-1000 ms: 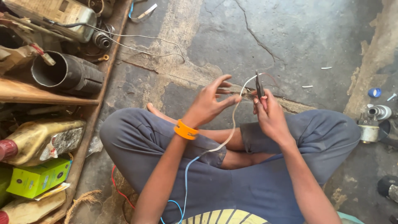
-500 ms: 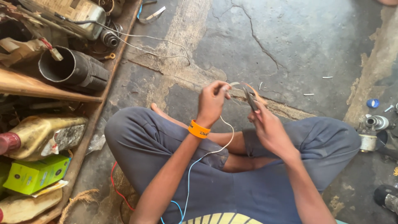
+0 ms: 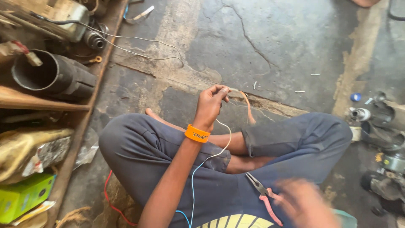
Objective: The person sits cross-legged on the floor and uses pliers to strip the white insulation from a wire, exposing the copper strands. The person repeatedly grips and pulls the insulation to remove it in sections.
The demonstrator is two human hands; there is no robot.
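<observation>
Left hand pinching wire end; right hand low and blurred by the pliers.

My left hand, orange rubber band on the wrist, has its fingertips pressed together on the thin white insulated wire; a bare copper-coloured strand arcs down just right of the fingers, and the white wire loops below the wrist across my crossed legs. My right hand sits well below and right, near my lap, too blurred to tell its grip. The pink-handled needle-nose pliers lie just left of it, touching or nearly so.
</observation>
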